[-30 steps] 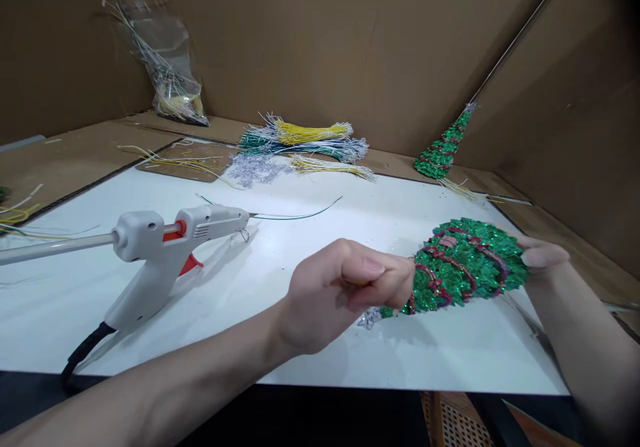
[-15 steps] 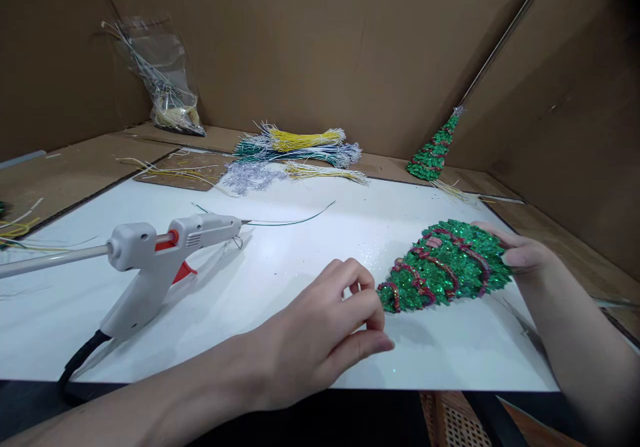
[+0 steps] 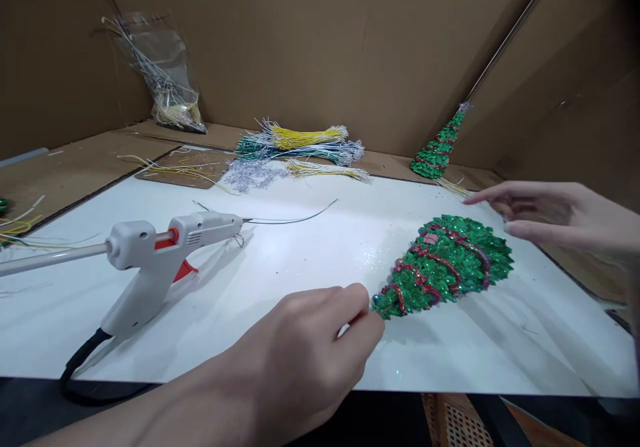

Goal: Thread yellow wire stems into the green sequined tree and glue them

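Green tree should be light, stiff — grip its base — left hand seemingly pinching tip, right hand fingers spread near base.

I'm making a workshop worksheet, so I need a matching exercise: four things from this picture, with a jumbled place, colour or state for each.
Things:
1. Left hand
2. Right hand
3. Glue gun
4. Clear bag

Descriptions:
A. Standing at the back left, by the cardboard wall
B. Fingers at the narrow tip of the near green tree
C. White, with a red trigger
D. Near the tree's broad end, apart from it

Pairs: 1-B, 2-D, 3-C, 4-A
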A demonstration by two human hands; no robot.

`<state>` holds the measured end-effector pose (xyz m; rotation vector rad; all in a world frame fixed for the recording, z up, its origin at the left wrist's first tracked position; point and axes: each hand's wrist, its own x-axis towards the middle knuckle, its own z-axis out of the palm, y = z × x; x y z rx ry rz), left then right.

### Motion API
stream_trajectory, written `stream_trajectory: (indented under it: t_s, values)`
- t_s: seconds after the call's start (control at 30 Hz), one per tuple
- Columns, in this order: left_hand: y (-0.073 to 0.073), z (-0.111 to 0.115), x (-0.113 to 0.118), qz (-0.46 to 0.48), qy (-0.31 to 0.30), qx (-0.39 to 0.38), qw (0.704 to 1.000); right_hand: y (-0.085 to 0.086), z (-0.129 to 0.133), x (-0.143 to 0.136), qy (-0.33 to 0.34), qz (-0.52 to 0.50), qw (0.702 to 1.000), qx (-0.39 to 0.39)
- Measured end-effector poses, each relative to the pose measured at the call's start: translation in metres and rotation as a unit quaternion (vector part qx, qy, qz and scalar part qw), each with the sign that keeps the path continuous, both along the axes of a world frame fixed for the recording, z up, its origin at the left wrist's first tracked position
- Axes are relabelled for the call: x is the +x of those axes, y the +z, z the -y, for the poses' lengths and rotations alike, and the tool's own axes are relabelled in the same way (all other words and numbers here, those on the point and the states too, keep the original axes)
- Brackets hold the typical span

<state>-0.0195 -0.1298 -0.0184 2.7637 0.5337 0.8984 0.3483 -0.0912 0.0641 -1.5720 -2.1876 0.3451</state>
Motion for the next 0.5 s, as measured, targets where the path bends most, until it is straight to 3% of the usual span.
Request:
stream_trajectory:
  t_s: [0.13, 0.2, 0.3, 0.5]
  values:
    - [0.003, 0.003, 0.001, -0.034, 0.022, 0.021, 0.999, 0.001, 0.008, -0.047, 0.139, 0.116, 0.982, 0.047]
    - [0.005, 0.005, 0.002, -0.052, 0.025, 0.024, 0.998, -0.006, 0.009, -0.069, 0.173, 0.176, 0.966, 0.078]
    - [0.005, 0.006, 0.002, -0.059, 0.025, 0.011, 0.998, -0.017, 0.005, -0.086, 0.189, 0.217, 0.952, 0.107]
    - [0.004, 0.010, 0.002, -0.053, 0.016, 0.009, 0.998, -0.024, 0.002, -0.084, 0.190, 0.209, 0.952, 0.118]
